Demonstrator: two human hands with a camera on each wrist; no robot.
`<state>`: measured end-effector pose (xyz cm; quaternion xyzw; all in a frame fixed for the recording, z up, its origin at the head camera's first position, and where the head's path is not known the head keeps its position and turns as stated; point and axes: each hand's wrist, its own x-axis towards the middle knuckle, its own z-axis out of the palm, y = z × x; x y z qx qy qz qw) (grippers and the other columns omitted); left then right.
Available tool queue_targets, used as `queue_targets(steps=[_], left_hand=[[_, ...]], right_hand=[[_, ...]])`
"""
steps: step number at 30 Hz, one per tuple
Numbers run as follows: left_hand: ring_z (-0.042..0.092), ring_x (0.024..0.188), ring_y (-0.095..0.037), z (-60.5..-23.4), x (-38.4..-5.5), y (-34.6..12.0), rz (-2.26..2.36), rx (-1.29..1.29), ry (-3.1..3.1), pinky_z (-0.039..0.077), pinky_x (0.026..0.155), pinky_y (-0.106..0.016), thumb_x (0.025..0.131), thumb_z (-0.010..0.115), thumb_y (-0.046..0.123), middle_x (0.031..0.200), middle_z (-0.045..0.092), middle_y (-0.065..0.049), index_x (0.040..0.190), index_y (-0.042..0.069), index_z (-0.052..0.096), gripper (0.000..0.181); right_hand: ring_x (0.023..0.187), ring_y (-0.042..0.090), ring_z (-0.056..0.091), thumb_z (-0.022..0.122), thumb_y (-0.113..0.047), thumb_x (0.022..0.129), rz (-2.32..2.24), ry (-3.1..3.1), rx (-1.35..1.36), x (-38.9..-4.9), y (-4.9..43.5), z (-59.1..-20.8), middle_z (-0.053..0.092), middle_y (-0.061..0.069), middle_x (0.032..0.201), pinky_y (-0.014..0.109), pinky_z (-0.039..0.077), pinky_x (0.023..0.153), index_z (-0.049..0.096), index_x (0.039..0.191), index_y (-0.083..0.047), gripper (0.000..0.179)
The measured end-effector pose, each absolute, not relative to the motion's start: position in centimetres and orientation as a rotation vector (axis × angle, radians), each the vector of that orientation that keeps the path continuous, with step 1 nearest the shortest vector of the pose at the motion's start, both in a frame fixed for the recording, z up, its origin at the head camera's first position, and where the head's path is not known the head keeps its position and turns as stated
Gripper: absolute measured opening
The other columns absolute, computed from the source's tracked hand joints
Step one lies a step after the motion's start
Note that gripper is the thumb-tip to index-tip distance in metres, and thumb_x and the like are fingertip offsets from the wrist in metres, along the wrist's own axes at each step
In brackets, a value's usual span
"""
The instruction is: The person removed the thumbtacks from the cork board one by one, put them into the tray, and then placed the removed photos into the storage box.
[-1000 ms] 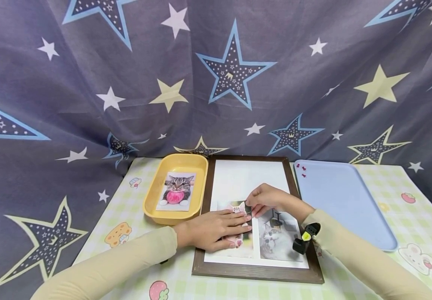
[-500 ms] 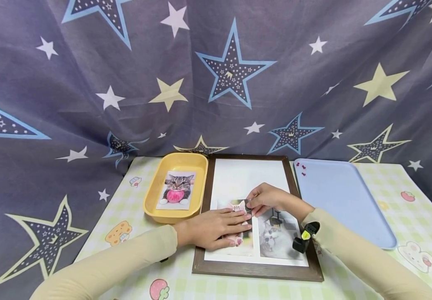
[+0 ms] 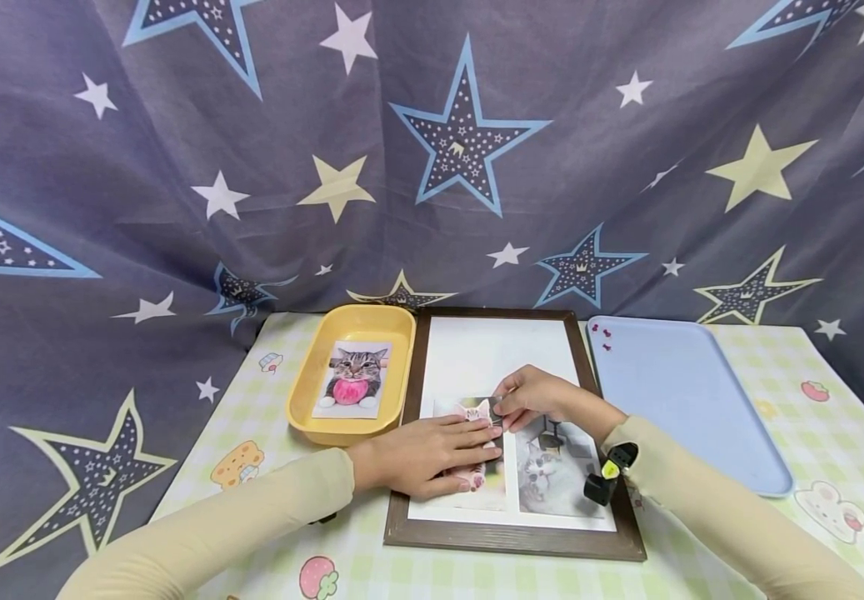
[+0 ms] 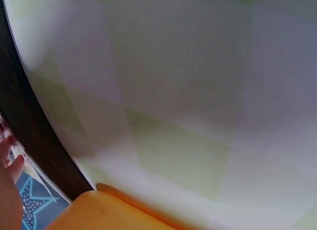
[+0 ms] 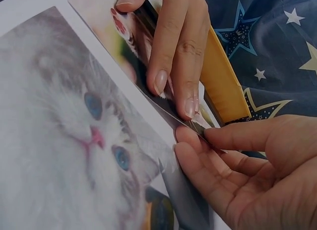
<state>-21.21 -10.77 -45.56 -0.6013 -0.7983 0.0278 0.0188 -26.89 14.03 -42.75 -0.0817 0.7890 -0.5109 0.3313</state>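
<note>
My left hand (image 3: pixel 427 457) lies with fairly straight fingers on a kitten photo (image 3: pixel 487 498), at the lower left of a white board (image 3: pixel 502 354) in a dark brown frame (image 3: pixel 514 540). The right hand (image 3: pixel 532 396) pinches this photo's upper right corner; in the right wrist view, thumb and fingers (image 5: pixel 237 136) meet on the slightly lifted edge. A small red spot shows by those fingertips, too small to identify. Beside it, on the board, lies a white fluffy cat photo (image 3: pixel 547 483). The left wrist view mostly shows tablecloth.
Left of the frame stands a yellow tray (image 3: pixel 312 383) holding a tabby cat photo (image 3: pixel 357 379). To the right lies a light blue tray (image 3: pixel 686 400) with red pushpins (image 3: pixel 607 333) in its far left corner. A starry curtain (image 3: pixel 432 242) hangs behind the table.
Hardly anything differs: both hands stay on the kitten photo. The whole head view shifts very slightly upward.
</note>
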Motion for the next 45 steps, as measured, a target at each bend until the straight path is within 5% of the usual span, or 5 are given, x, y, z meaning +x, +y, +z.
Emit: queue_targets(steps=[25,45], left_hand=[[0.044,0.148,-0.026,-43.7,-22.0,-11.1,0.087,-1.708,-2.300,0.035,0.123,-0.043,0.106,0.049,0.040,0.158,0.048,-0.010,0.153,0.014,0.048,0.054],[0.052,0.139,-0.037,-37.9,-25.7,-14.6,-0.221,-0.975,-2.467,0.037,0.120,-0.052,0.103,0.056,0.026,0.146,0.058,-0.019,0.144,0.005,0.057,0.046]], right_hand=[[0.065,0.013,0.069,0.062,0.001,0.094,-1.369,1.995,-0.219,-26.8,14.2,-42.5,0.070,0.006,0.073,0.030,0.064,0.068,0.063,0.102,0.005,0.009],[0.072,0.017,0.072,0.061,-0.002,0.098,-1.483,1.822,-0.164,-27.3,15.4,-42.6,0.070,0.006,0.081,0.036,0.064,0.076,0.057,0.114,0.002,0.018]])
